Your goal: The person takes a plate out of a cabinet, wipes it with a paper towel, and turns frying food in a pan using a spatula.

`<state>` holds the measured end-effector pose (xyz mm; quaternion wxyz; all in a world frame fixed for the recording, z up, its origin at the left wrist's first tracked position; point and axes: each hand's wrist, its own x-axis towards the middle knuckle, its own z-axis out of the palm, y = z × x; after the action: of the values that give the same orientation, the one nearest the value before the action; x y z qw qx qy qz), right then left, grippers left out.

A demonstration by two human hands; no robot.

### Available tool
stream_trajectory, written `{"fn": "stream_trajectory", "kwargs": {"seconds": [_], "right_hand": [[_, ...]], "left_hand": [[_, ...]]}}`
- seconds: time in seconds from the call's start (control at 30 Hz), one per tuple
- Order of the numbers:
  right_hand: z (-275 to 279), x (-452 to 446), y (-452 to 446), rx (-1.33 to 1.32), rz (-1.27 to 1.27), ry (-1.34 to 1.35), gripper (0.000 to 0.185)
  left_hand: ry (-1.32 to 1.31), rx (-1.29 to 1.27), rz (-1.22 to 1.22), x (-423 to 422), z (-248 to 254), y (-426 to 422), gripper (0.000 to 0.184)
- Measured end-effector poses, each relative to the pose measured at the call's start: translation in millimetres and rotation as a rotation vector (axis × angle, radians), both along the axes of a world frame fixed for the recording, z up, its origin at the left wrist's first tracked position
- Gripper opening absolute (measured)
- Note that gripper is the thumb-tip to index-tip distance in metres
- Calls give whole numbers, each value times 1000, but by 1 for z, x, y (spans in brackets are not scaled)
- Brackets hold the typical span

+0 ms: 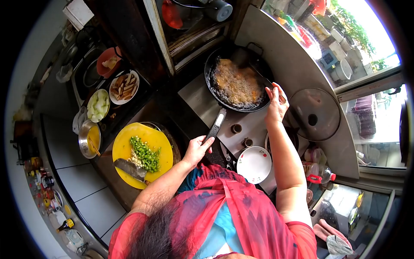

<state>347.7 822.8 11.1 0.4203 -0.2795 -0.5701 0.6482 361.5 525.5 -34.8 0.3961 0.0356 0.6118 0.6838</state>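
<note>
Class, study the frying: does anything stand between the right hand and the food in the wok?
Nothing visible does. The right hand holds a utensil reaching into the wok with the food. The lid is off, to the right, and the left hand grips the handle.

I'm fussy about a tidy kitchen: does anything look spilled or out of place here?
Small bits seem to lie loose on the dark counter near the plate of brown strips, as if dropped there. Otherwise, nothing clearly stands out.
</note>
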Motion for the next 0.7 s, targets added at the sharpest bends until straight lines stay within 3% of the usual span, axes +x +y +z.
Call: {"fn": "stream_trajectory", "kwargs": {"seconds": [0.53,0.7], "right_hand": [[31,57,-41,-69,132,-62,24],[38,65,-57,39,159,-158,21]], "left_hand": [[-13,7,-11,-1,-4,-1,23],[-43,-30,-20,-3,3,-1,26]]}}
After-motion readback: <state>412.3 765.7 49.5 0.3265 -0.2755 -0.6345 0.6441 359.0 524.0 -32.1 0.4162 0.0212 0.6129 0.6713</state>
